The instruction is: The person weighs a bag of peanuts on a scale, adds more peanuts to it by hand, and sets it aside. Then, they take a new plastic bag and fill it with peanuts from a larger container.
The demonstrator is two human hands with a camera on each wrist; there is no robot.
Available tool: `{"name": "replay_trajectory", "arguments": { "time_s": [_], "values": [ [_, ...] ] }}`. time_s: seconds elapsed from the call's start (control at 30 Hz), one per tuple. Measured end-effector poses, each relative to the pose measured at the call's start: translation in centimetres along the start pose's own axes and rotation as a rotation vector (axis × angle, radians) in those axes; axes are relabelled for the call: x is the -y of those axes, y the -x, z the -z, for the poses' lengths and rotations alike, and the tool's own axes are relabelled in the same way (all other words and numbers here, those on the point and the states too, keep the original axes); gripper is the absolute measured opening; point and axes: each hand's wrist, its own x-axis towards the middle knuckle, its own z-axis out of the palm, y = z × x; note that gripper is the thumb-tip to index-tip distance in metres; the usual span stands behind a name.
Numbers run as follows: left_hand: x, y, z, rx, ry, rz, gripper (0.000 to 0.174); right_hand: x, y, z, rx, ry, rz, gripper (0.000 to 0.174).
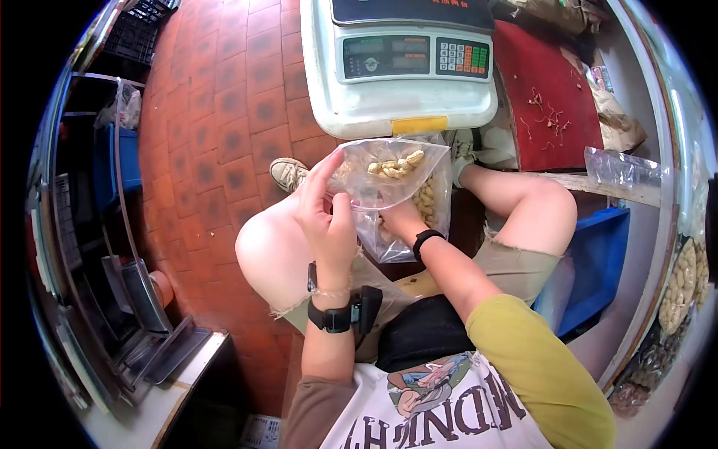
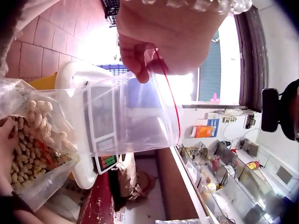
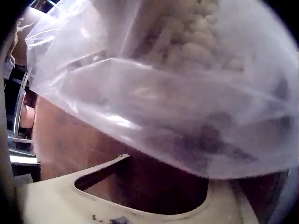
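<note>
**Currently pinching the peanut bag at its mouth**

Clear plastic bag point(image 1: 389, 187) is hanging between the two hands, above the lap and just short of the scale. Peanuts in the shell point(image 1: 396, 166) are lying inside it, one cluster high near the mouth and more piled lower on the right-hand side. A red zip line point(image 2: 170, 98) is running along the open edge, directly below the left fingertips.

Left hand point(image 1: 327, 217) is gripping that upper edge, thumb and fingers curled and pinching the plastic, wrist raised. Right hand point(image 1: 402, 221) is sitting under and behind the lower part of the bag, touching it. Its fingers are covered by the film, so I cannot tell whether they are clasping or only propping. The right wrist view is showing mostly the bag's sagging belly point(image 3: 163, 93) with nuts pressing on it.

Beyond both hands, a white electronic scale point(image 1: 396, 67) is standing with its keypad facing the person. Past the right hand, a red mat point(image 1: 550, 112) is lying beside the scale, and an empty clear bag point(image 1: 621, 166) is resting farther out. Below the right forearm, a blue crate point(image 1: 598, 262) is showing. Left of the left hand, red brick floor point(image 1: 224, 112) is spreading out.
</note>
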Motion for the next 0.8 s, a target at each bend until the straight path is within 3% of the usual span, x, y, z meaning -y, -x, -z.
{"name": "replay_trajectory", "arguments": {
  "time_s": [0.07, 0.13, 0.23, 0.4, 0.57, 0.8],
  "values": [
    [0.2, 0.1, 0.1, 0.002, 0.013, -0.018, 0.051, 0.2, 0.4, 0.0, -0.065, -0.083, -0.067, 0.035],
    [0.2, 0.1, 0.1, 0.005, -0.011, -0.021, 0.051, -0.2, 1.0, 0.8, 0.121, 0.067, 0.000, 0.038],
    [0.4, 0.2, 0.0, 0.002, 0.041, 0.006, 0.052, 0.2, 1.8, 1.4, 0.138, 0.141, -0.003, 0.042],
    [0.5, 0.6, 0.0, 0.043, -0.012, -0.004, 0.054, -1.9, 1.3, -1.2, 0.066, 0.102, 0.029, 0.043],
    [0.6, 0.4, 0.0, 0.064, -0.065, -0.010, 0.055, -1.9, 1.1, -0.1, 0.008, 0.101, 0.094, 0.039],
    [0.0, 0.9, -1.3, 0.128, -0.016, 0.013, 0.056, -3.0, 1.0, -1.1, 0.121, -0.052, -0.199, 0.028]
  ]
}}
